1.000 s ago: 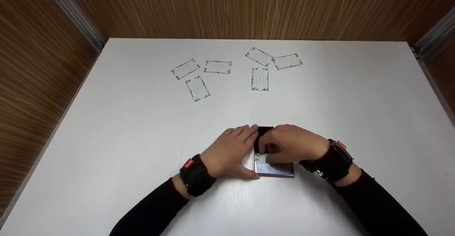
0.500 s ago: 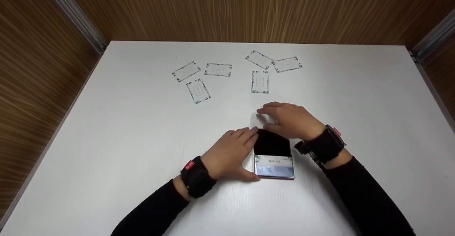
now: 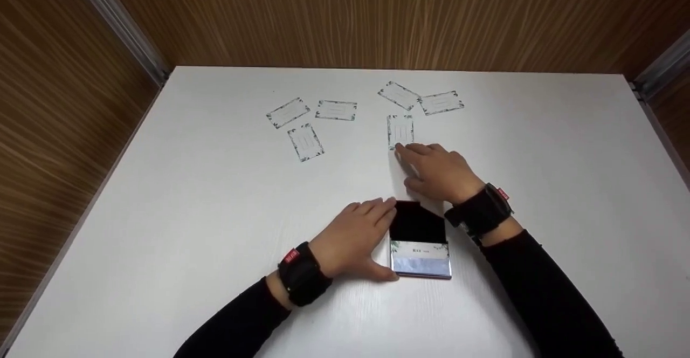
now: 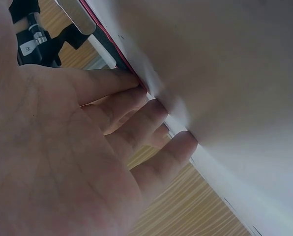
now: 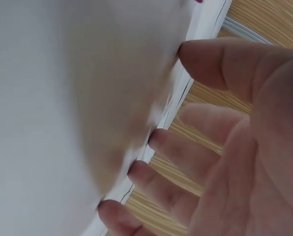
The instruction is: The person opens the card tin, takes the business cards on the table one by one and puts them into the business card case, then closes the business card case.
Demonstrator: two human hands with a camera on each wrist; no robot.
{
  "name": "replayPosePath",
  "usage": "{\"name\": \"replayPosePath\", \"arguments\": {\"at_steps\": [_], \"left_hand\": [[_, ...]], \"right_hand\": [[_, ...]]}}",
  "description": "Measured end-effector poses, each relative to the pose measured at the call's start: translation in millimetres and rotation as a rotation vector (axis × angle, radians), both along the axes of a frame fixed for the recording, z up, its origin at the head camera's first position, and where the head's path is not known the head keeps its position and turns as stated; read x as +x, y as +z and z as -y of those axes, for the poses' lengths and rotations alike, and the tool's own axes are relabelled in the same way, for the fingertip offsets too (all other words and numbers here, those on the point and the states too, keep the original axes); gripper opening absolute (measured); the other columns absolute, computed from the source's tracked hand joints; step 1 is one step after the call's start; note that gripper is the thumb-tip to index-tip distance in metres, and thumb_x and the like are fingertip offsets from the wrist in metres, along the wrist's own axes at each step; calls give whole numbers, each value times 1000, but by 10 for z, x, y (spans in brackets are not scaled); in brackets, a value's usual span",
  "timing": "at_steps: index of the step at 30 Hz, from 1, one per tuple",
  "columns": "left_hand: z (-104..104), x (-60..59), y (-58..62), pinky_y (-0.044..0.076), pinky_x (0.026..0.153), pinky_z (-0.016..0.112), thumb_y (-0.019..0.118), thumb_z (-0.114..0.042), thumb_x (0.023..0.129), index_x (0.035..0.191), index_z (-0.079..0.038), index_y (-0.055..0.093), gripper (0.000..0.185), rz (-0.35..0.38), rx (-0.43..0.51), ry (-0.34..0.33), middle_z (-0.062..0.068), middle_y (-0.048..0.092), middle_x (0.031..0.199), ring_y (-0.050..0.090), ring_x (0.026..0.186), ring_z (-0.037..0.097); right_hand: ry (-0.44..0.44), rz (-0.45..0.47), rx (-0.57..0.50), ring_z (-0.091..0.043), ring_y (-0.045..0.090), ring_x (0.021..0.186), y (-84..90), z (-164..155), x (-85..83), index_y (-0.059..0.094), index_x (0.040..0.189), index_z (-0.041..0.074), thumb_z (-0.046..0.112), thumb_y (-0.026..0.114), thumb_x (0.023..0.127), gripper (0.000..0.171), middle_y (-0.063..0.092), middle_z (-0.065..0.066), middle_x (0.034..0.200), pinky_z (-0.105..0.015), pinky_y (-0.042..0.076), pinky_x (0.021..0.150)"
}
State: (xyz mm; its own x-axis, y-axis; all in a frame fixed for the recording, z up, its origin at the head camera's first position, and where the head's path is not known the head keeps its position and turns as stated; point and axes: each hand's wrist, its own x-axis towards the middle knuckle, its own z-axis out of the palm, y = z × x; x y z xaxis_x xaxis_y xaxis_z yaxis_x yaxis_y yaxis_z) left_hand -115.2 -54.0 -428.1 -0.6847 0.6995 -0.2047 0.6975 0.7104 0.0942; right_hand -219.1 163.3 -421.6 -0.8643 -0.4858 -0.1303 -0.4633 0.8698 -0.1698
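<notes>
1. Lower centre: the left hand (image 3: 356,239), fingers extended, touches the left edge of a black card case (image 3: 418,226).
2. Right of centre: the right hand (image 3: 444,173), fingers loosely spread, meets a floral-bordered card (image 3: 400,130).

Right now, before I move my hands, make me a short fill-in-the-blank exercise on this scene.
1. The left hand lies along the case on its ____ side.
2. Beyond the case, exactly ____ loose cards lie on the table.
3. The right hand is nearest the card group on the person's ____.
4. The tabletop's colour is ____.

Missing words: left; six; right; white.
</notes>
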Motion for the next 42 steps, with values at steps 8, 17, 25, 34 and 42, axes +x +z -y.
{"name": "replayPosePath", "arguments": {"at_steps": [8, 17, 25, 34, 42], "left_hand": [[5, -4, 13, 29, 119, 43, 61, -80, 75, 157, -6, 29, 115, -1, 9, 1, 7, 21, 166, 24, 151, 24], [8, 5, -3, 29, 119, 42, 61, -80, 75, 157, -6, 28, 116, 0, 6, 2, 7, 20, 166, 23, 151, 24], [7, 3, -4, 28, 119, 43, 61, -80, 75, 158, -6, 27, 115, 11, 2, 6, 6, 18, 167, 22, 152, 24], [1, 5, 21, 27, 120, 43, 61, -79, 75, 158, -6, 26, 115, 21, 12, 9, 6, 18, 167, 21, 152, 24], [7, 15, 16, 29, 119, 43, 60, -80, 76, 157, -6, 29, 114, -1, 12, 6, 6, 21, 166, 24, 151, 24]], "right_hand": [[30, -22, -98, -27, 61, 93, -1, -49, 61, 69, 129, 17, 27, 72, 84, 46, 58, -9, 119, -47, 53, 72], [42, 23, -108, -19, 57, 77, 75, -116, 101, 67, 76, 20, 30, 82, 76, 18, 58, 1, 98, -37, 47, 60], [-10, 4, -121, -26, 52, 88, 81, -129, 105, 63, 96, 13, 34, 87, 72, 40, 57, -4, 97, -40, 45, 66], [-76, 132, -178, -24, 57, 83, 73, -131, 69, 59, 127, 11, 26, 86, 75, 61, 63, -6, 90, -39, 46, 70], [-118, 110, -178, -24, 57, 87, 52, -138, 63, 68, 118, 6, 32, 88, 70, 58, 63, -7, 95, -40, 47, 72]]}}
